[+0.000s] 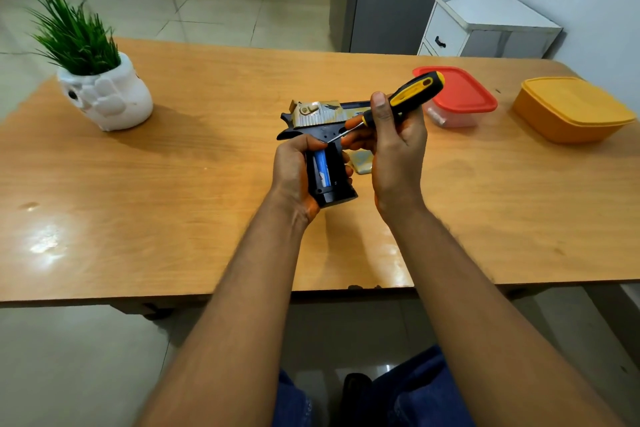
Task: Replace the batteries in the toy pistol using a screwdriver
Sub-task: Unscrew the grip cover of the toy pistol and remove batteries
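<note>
Both hands work above the wooden table (pixel 207 184): the left hand (pixel 294 170) curls round the grip of the black toy pistol (pixel 325 152), whose open compartment shows a blue battery (pixel 321 168). Beside it, the right hand (pixel 394 152) grips the yellow-and-black screwdriver (pixel 408 97), tip touching the pistol's frame. Farther back stand a red-lidded container (pixel 457 94), an orange box (pixel 571 111) and a potted plant (pixel 93 80).
</note>
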